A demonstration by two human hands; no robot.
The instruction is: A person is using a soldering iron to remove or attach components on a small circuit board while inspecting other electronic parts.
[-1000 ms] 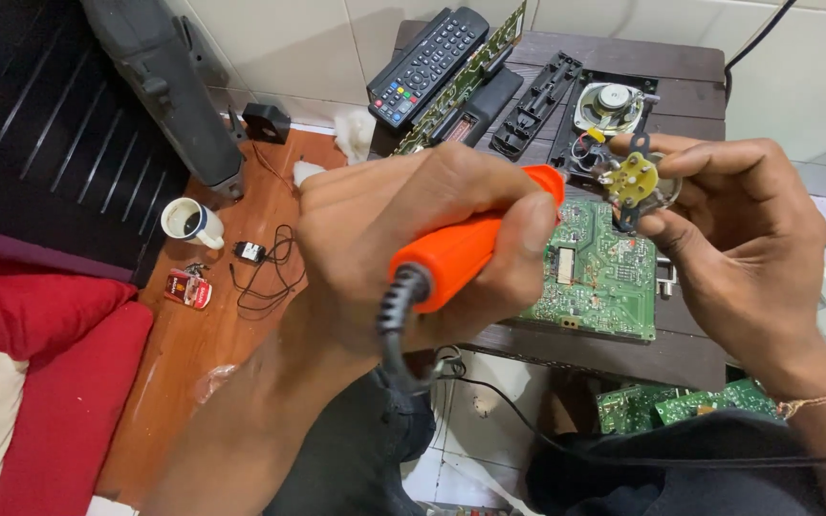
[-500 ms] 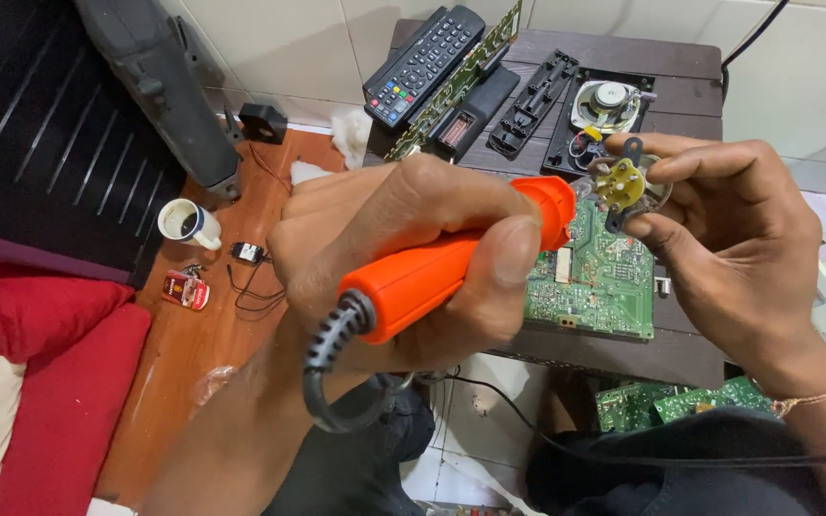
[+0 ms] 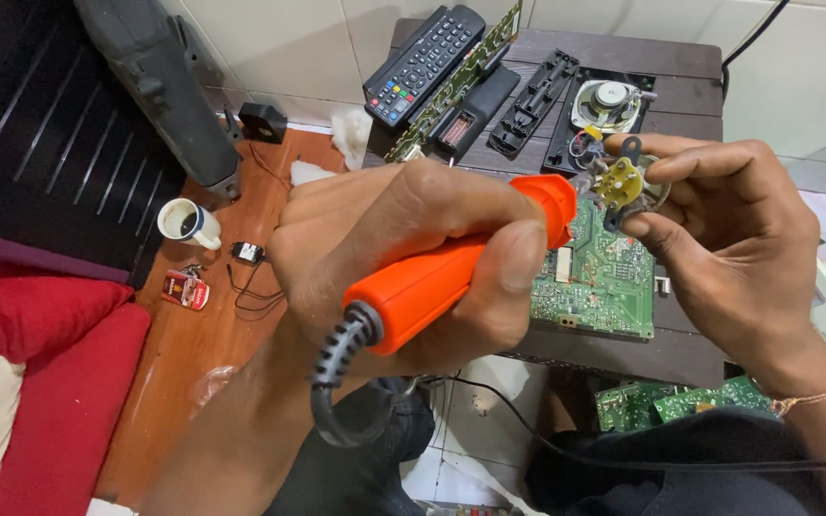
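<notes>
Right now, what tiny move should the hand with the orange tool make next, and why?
Probably ease the soldering iron a touch further toward the small yellow part. The left hand grips the iron with its front end aimed at that part, which the right hand pinches above the green board. The tip itself is hidden, so contact can't be confirmed.

Light: was bright, even, soft.
Shadows: were faint under the dark wooden table (image 3: pixel 690 339).
Focus: was sharp; close orange plastic handle (image 3: pixel 451 272) slightly soft.
</notes>
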